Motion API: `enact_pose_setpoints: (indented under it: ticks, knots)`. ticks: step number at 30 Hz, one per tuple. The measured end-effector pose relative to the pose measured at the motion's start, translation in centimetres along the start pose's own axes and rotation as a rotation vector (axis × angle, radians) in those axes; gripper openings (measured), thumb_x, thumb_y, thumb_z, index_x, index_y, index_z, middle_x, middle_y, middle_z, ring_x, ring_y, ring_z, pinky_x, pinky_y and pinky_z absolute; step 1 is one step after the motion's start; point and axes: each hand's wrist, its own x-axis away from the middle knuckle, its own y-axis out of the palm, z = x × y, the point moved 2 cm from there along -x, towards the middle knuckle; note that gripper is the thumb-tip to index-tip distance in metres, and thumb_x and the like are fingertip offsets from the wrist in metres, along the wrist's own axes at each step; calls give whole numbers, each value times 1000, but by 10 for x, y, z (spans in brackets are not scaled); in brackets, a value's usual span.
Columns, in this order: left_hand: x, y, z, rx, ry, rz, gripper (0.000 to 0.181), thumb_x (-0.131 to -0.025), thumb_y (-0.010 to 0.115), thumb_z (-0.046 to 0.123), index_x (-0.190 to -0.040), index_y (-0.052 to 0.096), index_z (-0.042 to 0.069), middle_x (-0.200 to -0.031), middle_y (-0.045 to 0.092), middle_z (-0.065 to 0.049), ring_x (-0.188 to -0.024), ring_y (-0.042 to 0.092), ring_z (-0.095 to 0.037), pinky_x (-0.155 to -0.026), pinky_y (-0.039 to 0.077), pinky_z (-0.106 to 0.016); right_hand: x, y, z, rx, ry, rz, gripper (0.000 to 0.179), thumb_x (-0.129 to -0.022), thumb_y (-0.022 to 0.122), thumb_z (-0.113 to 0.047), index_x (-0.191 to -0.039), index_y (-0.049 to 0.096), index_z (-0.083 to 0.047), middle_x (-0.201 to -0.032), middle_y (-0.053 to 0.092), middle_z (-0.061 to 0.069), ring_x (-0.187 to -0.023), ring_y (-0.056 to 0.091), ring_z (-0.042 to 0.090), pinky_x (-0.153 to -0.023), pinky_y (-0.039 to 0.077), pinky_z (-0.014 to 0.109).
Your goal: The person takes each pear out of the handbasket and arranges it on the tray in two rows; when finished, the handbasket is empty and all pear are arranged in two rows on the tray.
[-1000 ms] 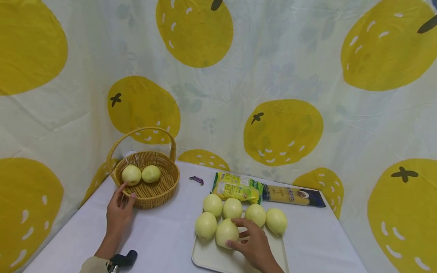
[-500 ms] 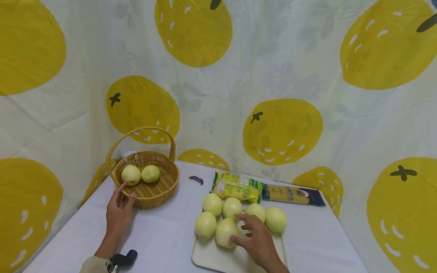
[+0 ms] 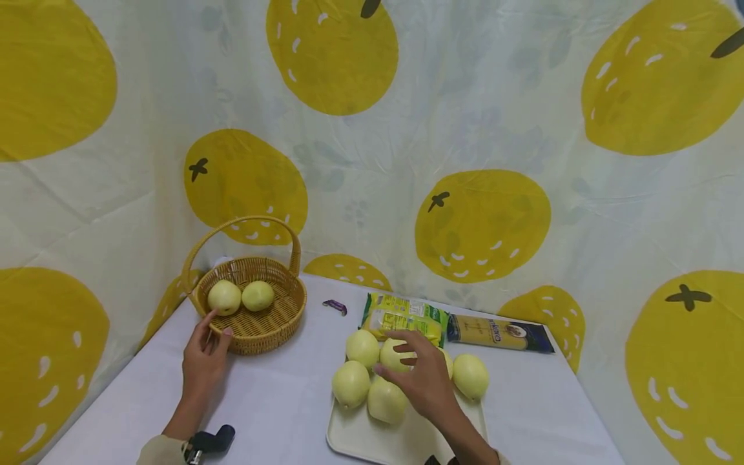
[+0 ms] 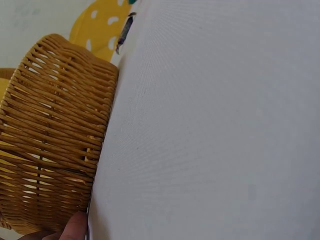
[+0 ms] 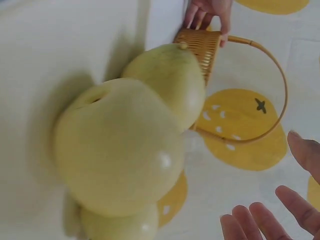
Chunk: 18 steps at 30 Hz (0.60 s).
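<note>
Right hand (image 3: 425, 378) fingers apart, holding nothing; pale fruit (image 3: 386, 403) just leftward, toward left edge of tray (image 3: 360, 440); left hand (image 3: 203, 365) well apart, holding basket (image 3: 268, 341).

Pale fruits (image 3: 351, 385) clustered, two in wicker basket (image 3: 273, 332)

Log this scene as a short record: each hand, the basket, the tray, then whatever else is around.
Left hand: holds the near-left side of the wicker basket
Right hand: above the fruits at the tray, fingers spread, holding nothing
Basket contents: two pale fruits, side by side
Tray fruits: six, toward the far end, one largely hidden behind the right hand
Behind tray: yellow-green packet; blue-and-gold packet to its right
Right of basket: small purple wrapped item
Backdrop: curtain printed with large yellow fruits
</note>
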Motion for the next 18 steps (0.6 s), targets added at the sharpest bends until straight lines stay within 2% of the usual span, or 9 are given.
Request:
enact_pose_setpoints:
  ticks: [6, 12, 18]
  knots:
    - [-1, 1, -1, 7, -2, 4, 63, -111, 57, 37, -168, 34, 26, -177, 23, -6, -164, 23, -29, -133, 28, -52, -15, 19, -22, -73, -69, -22, 55, -79, 96, -24, -127, 73, -38, -131, 71, -8, -110, 73, 21, -90, 68, 41]
    - [-1, 1, -1, 19, 15, 8, 63, -110, 59, 36, -167, 36, 23, -177, 24, -8, -164, 24, -31, -133, 29, -53, -28, 42, -45, -119, -98, -65, 55, -81, 95, -26, -131, 72, -35, -131, 69, -9, -112, 71, 15, -92, 66, 35]
    - [-1, 0, -1, 14, 22, 10, 63, -110, 59, 35, -167, 36, 23, -177, 25, -9, -164, 24, -33, -133, 29, -55, -39, 67, -63, -169, -142, -98, 54, -83, 94, -27, -132, 72, -33, -136, 69, -9, -113, 71, 16, -94, 67, 40]
